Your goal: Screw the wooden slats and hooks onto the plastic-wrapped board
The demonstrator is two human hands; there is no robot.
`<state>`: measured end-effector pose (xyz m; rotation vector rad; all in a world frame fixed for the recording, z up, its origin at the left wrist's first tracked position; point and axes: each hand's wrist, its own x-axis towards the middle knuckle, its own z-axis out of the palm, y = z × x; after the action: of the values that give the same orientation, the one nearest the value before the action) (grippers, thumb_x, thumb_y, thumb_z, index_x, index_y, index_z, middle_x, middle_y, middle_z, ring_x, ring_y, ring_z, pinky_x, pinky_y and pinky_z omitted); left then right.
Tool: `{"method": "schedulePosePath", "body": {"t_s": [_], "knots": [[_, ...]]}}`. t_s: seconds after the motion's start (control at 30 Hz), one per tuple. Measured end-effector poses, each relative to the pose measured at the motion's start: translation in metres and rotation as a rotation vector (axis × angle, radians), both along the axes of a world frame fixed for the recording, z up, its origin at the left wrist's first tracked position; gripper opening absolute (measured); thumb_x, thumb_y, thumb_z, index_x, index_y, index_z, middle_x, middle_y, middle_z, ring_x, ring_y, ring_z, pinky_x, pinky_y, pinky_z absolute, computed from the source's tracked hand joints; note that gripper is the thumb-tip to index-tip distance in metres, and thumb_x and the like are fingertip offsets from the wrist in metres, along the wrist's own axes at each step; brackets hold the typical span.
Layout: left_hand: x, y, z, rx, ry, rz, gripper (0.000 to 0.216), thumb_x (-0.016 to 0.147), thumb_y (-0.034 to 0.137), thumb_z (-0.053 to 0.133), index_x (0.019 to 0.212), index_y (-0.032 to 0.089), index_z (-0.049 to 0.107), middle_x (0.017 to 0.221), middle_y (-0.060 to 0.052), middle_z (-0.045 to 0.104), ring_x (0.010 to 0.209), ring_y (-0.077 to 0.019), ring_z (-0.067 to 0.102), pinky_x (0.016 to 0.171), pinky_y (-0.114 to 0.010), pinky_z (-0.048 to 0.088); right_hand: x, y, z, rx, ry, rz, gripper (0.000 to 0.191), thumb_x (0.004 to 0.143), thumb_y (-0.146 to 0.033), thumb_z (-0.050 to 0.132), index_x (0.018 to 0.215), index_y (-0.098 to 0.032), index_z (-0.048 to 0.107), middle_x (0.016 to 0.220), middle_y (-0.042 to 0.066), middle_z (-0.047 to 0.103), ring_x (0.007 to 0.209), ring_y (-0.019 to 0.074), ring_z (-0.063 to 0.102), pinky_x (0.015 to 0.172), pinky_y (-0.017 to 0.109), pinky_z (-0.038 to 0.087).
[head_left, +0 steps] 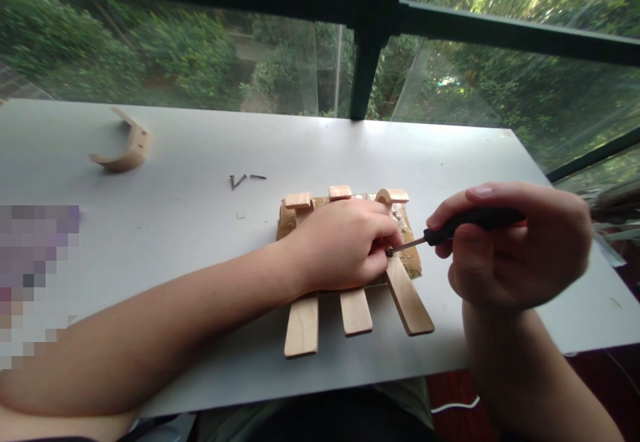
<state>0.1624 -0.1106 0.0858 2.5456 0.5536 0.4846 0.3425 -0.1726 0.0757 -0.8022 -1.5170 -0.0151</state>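
A small wooden assembly (pixel 406 303) of three pale slats fixed to a cross-piece lies on the white table (pixel 200 242), near its front edge. My left hand (pixel 345 245) presses down on the assembly, fingers curled and pinched at the right-hand slat; whether they pinch anything is hidden. My right hand (pixel 515 249) is closed around the black handle of a screwdriver (pixel 453 229). The screwdriver's metal tip meets the wood right at my left fingertips.
A loose curved wooden piece (pixel 123 149) lies at the table's far left. A few loose screws (pixel 245 179) lie in the middle, behind the assembly. A window with a dark frame (pixel 373 29) runs along the table's far edge, with greenery outside.
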Motion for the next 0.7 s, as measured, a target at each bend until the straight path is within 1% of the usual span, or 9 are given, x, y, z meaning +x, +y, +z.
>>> {"method": "schedulePosePath", "body": {"t_s": [0.1, 0.23, 0.4, 0.6, 0.7], "knots": [[0.0000, 0.0004, -0.0003, 0.000, 0.007, -0.009, 0.021, 0.079, 0.014, 0.056, 0.089, 0.022, 0.072, 0.088, 0.000, 0.067, 0.085, -0.0165, 0.060, 0.077, -0.030, 0.047, 0.0005, 0.0012, 0.0014, 0.026, -0.007, -0.018, 0.039, 0.076, -0.014, 0.066, 0.114, -0.023, 0.066, 0.077, 0.004, 0.069, 0.049, 0.0156, 0.058, 0.038, 0.030, 0.044], [0.0002, 0.0006, -0.0001, -0.001, 0.003, -0.015, 0.021, 0.079, 0.013, 0.056, 0.091, 0.021, 0.072, 0.089, -0.001, 0.068, 0.085, -0.0168, 0.060, 0.076, -0.029, 0.048, -0.0018, 0.0001, 0.0034, -0.002, 0.013, -0.057, 0.036, 0.077, -0.017, 0.065, 0.112, -0.025, 0.068, 0.075, 0.004, 0.068, 0.050, 0.0171, 0.058, 0.037, 0.032, 0.043], [0.0001, -0.0001, 0.0007, 0.000, -0.006, -0.018, 0.020, 0.079, 0.014, 0.057, 0.090, 0.021, 0.072, 0.089, -0.002, 0.068, 0.085, -0.0165, 0.061, 0.075, -0.028, 0.047, -0.0035, -0.0009, 0.0034, -0.019, 0.016, -0.037, 0.036, 0.078, -0.019, 0.067, 0.113, -0.025, 0.066, 0.075, 0.004, 0.067, 0.051, 0.0175, 0.057, 0.039, 0.032, 0.043], [-0.0006, 0.0004, 0.0009, -0.014, 0.014, -0.013, 0.012, 0.083, 0.026, 0.062, 0.090, 0.022, 0.072, 0.089, -0.001, 0.067, 0.085, -0.0167, 0.061, 0.076, -0.028, 0.047, -0.0030, 0.0002, 0.0021, -0.034, 0.010, 0.016, 0.039, 0.078, -0.017, 0.066, 0.115, -0.024, 0.063, 0.077, 0.004, 0.066, 0.053, 0.0162, 0.058, 0.041, 0.031, 0.046], [-0.0008, 0.0015, -0.0004, -0.009, 0.018, -0.025, 0.013, 0.087, 0.029, 0.062, 0.091, 0.023, 0.073, 0.094, -0.001, 0.068, 0.088, -0.0164, 0.062, 0.078, -0.028, 0.047, -0.0020, 0.0010, 0.0033, -0.017, -0.042, 0.043, 0.039, 0.078, -0.015, 0.064, 0.117, -0.022, 0.063, 0.076, 0.003, 0.066, 0.054, 0.0150, 0.059, 0.042, 0.029, 0.046]]}}
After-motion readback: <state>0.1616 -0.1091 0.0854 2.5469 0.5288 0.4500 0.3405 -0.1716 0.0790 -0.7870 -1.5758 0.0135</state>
